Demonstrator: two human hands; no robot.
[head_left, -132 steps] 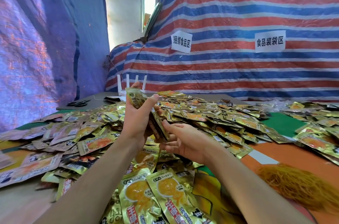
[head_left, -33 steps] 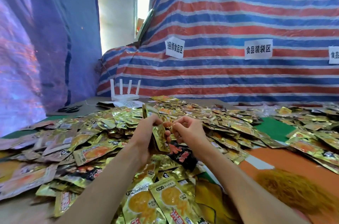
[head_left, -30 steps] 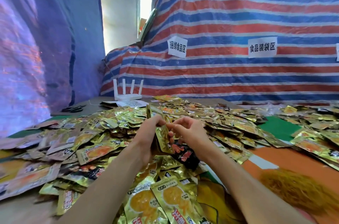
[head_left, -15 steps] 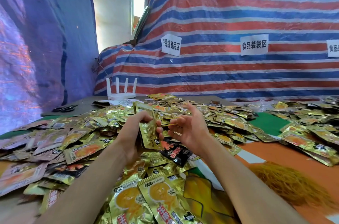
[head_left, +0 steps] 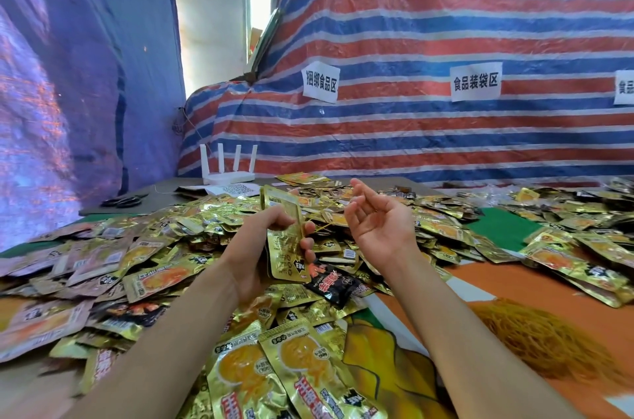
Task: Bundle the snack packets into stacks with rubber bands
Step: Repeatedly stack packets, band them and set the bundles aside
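Here, in the head view, the left hand (head_left: 255, 247) grips a small upright stack of packets (head_left: 287, 255) around its middle, above the loose packets covering the bench (head_left: 535, 291). The right hand (head_left: 379, 224) lies palm-up with its fingers loosely spread, gripping nothing. The foil pouches look light, thin and slippery, so they are likely to fan apart; clamp across the flat faces at mid-height, leaving the ends free for one of the rubber bands (head_left: 549, 343).

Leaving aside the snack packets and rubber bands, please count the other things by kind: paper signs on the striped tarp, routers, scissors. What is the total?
White paper signs: 3 (the rightmost is cut off by the picture edge)
White router: 1
Scissors: 1 pair
Total: 5
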